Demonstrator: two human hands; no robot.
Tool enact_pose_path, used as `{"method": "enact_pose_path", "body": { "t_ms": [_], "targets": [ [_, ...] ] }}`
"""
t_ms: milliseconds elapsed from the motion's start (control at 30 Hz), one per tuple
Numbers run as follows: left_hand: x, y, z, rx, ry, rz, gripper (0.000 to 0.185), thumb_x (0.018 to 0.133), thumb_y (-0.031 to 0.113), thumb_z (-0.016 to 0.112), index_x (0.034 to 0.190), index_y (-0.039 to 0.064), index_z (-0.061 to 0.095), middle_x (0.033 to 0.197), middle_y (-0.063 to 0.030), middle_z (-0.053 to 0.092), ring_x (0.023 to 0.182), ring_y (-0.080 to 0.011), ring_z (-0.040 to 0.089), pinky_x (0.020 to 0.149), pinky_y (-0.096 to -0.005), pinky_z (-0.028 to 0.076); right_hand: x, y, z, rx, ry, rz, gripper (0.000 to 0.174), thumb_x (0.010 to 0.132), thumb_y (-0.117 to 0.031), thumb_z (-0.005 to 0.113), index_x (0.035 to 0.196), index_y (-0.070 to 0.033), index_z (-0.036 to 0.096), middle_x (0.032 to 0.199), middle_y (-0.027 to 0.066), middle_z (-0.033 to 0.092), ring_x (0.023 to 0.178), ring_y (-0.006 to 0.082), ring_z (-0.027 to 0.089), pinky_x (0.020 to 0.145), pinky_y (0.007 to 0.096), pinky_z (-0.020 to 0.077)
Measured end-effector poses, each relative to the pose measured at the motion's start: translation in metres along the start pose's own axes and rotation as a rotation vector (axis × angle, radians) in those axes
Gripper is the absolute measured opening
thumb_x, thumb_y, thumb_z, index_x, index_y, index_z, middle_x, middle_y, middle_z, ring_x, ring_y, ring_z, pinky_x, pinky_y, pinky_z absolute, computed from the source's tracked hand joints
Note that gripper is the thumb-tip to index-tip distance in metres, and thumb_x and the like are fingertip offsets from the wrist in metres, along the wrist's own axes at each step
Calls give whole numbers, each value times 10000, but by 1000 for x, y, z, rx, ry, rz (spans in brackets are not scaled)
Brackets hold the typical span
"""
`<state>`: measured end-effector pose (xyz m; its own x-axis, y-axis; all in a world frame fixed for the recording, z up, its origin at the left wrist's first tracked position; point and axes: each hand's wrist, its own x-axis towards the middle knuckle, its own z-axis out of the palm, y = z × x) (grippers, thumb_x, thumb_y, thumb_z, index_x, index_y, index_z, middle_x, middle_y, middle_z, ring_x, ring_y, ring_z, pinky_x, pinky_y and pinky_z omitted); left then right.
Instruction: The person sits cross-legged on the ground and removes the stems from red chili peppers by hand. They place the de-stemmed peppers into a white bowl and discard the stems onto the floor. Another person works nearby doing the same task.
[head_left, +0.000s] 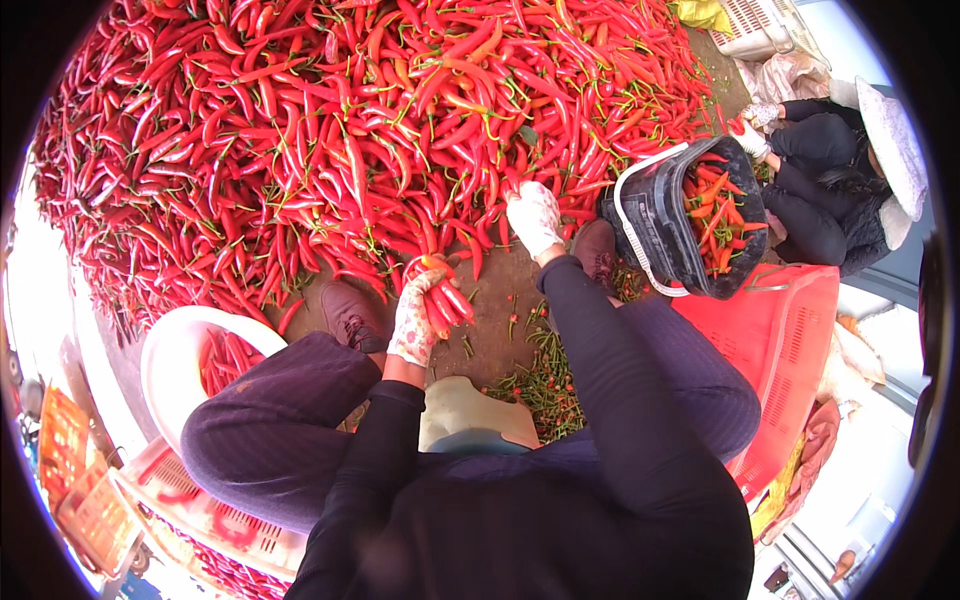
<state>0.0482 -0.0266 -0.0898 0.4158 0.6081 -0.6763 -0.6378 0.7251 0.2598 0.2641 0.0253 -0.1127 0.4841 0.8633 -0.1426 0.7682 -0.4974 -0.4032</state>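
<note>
My left hand (414, 319), in a patterned glove, grips a small bunch of red chilli peppers (448, 301) whose tips point down to the right. To its right, my right hand (534, 217), in a whitish glove, reaches the near edge of a large heap of red chilli peppers (300, 135). Its fingers are curled against peppers there, and its fingertips are partly hidden, so a hold on one cannot be told. Between my legs, green stems and pepper scraps (551, 390) litter the brown ground beside a pale plastic seat (469, 409).
A white tub (169, 360) with red peppers stands by my left knee. On the right, a black bucket (649, 217) of orange-red peppers tilts beside a red crate (795, 322). Another person (817, 172) in gloves sits beyond it. A pink-red crate (217, 495) is at lower left.
</note>
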Motion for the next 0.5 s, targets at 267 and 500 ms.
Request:
{"method": "enact_pose_path", "body": {
  "t_ms": [267,500],
  "targets": [
    [-22,-6,17,-293,-123,-171,354,790,73,552,1130,62,452,859,-131,541,733,-236,551,713,-366,470,-129,-12,-20,-330,-49,-699,227,764,-135,512,964,-43,567,793,121,569,622,248,594,535,369,453],
    [-50,5,34,233,-174,2,352,758,27,555,1105,30,494,831,-90,574,647,-210,579,590,-309,511,-112,-32,-84,258,-323,-361,163,805,-108,522,898,-19,623,774,112,634,700,210,613,623,337,468]
  ]
}}
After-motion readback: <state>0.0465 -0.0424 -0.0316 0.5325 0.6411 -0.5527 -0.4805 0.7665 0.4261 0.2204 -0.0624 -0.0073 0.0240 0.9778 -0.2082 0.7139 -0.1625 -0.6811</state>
